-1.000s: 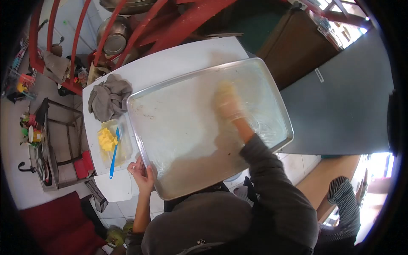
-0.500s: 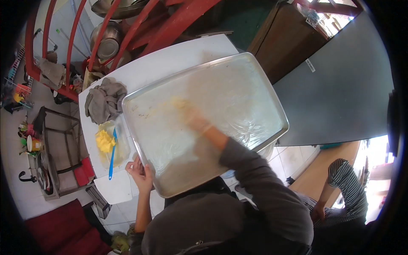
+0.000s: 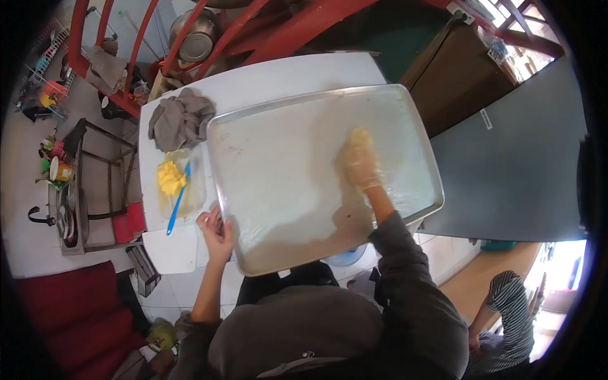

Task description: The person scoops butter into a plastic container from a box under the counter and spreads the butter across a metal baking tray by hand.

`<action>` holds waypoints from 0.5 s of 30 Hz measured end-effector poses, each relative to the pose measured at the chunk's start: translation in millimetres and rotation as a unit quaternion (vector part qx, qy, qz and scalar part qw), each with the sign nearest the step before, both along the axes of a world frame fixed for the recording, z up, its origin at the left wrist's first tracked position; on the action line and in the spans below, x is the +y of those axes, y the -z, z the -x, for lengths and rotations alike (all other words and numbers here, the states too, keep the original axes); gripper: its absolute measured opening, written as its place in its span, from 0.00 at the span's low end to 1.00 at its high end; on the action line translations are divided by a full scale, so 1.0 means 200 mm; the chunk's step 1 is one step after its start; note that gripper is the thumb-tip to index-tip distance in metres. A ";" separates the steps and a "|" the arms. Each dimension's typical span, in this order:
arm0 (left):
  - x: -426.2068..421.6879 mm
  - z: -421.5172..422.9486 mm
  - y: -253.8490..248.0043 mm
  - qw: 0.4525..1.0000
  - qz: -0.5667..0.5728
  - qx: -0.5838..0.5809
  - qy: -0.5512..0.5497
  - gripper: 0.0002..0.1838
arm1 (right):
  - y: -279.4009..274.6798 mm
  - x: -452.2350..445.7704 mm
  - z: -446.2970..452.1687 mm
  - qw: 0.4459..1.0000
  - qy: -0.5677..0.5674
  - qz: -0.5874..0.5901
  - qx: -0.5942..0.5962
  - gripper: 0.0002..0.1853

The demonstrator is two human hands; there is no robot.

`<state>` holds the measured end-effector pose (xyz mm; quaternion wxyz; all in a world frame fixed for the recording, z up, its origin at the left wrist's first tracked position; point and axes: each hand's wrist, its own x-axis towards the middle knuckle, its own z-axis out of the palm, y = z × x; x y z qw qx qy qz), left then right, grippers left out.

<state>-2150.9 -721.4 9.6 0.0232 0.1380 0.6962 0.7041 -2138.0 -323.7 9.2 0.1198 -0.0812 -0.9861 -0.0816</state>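
A large metal baking tray (image 3: 297,240) lies on the white table, its bottom covered by a shiny, wrinkled film or sheet. My left hand (image 3: 216,233) grips the tray's left rim near the front corner, thumb at the edge. On the right half of the tray, my right hand (image 3: 362,161) lies flat in a clear plastic glove, fingers stretched out and smeared yellow. To the left of the tray stands a clear container (image 3: 195,190) holding a soft yellow spread, like butter or margarine (image 3: 171,178). A blue spatula (image 3: 178,201) leans in it.
A crumpled grey cloth (image 3: 182,118) lies behind the container on the white table (image 3: 297,71). A white lid-like piece (image 3: 170,249) is at the front left. A grey panel (image 3: 506,158) stands right of the tray. Another person's striped sleeve (image 3: 510,297) shows at lower right.
My right hand has swept across the tray from the left-middle to the right half. My left hand stays at the left rim. The camera view has shifted slightly.
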 end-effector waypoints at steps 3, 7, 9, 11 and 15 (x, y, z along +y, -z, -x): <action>-0.01 0.02 0.02 1.000 0.009 0.000 0.006 0.25 | 0.10 -0.55 0.15 0.984 -0.054 0.153 0.067 0.25; 0.00 0.01 0.00 1.000 -0.001 -0.011 -0.002 0.24 | -0.22 -1.25 0.18 0.919 -0.094 0.363 -0.120 0.27; 0.00 0.00 0.00 1.000 -0.022 -0.009 -0.002 0.24 | -0.21 -1.34 0.17 0.927 -0.119 0.353 -0.050 0.26; -0.01 0.01 0.01 0.999 -0.034 -0.001 0.006 0.23 | -0.16 -1.28 0.17 0.939 -0.160 0.302 0.039 0.25; -0.01 0.01 0.01 1.000 -0.011 -0.003 0.002 0.24 | 0.02 -0.73 0.07 0.900 -0.264 0.309 0.158 0.24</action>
